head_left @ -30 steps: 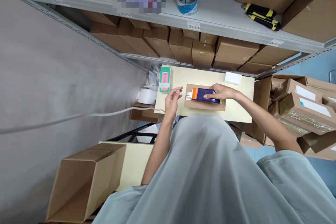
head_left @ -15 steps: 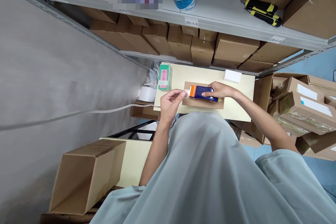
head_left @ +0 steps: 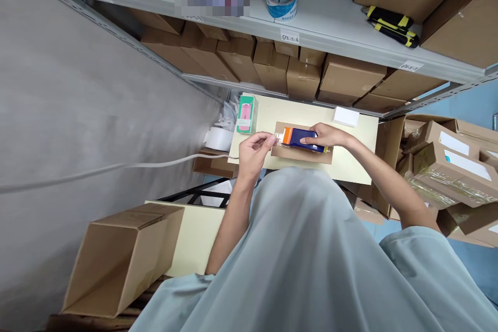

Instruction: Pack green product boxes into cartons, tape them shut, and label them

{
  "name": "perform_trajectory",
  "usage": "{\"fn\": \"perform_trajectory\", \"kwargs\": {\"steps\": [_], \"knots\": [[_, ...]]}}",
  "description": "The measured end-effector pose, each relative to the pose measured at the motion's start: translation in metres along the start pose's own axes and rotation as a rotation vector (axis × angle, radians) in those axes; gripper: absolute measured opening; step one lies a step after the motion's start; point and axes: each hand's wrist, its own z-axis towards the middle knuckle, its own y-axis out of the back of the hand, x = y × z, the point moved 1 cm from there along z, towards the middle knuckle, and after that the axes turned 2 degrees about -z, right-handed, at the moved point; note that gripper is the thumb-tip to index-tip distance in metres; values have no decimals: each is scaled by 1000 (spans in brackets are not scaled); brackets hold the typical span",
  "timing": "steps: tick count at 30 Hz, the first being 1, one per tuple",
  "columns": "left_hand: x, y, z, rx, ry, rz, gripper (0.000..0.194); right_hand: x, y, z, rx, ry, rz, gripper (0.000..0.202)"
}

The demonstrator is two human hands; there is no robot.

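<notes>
A slim dark blue box (head_left: 299, 138) with an orange band lies over a flat brown cardboard piece (head_left: 288, 152) on the pale table. My right hand (head_left: 323, 136) is closed around its right part, thumb on top. At the left end of the box, a whitish, clear-looking part (head_left: 279, 138) sticks out past the orange band. The fingertips of my left hand (head_left: 254, 151) pinch that part, thumb against forefinger. Whether it is a flap or a wrapper is too small to tell.
A green and pink box (head_left: 245, 114) stands at the table's left, a small white box (head_left: 346, 116) at the back right. Above hangs a shelf with a blue tape roll (head_left: 280, 8) and utility knives (head_left: 392, 26). Cartons (head_left: 455, 161) pile up on the right; an open carton (head_left: 124, 254) sits lower left.
The view has shifted slightly, so the shelf sits a little lower and further right. Both hands keep their grips on the box, with no clear movement against it.
</notes>
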Motion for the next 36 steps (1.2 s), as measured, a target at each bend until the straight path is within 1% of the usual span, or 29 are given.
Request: {"fn": "perform_trajectory", "kwargs": {"steps": [4,7,13,17,22,27,36], "knots": [[1,2,-1,5,10,-48,42,0,0,1,0,5,-32,66],[-2,3,-3,15,16,-71,39,2,-1,-1,-24,14,-59,65],[-11,3,-6,31,13,-158,23,5,-2,-2,-23,9,-94,62],[-15,4,-6,46,12,-211,18,6,-2,-3,-30,-5,-114,60],[-16,5,-8,35,19,-208,15,10,-1,-5,-35,-23,-140,59],[-17,4,-9,38,-19,-226,16,12,-2,-4,-26,-28,-159,58],[-19,-4,-14,44,-16,-246,13,12,-1,-4,-37,-10,-138,62]]}}
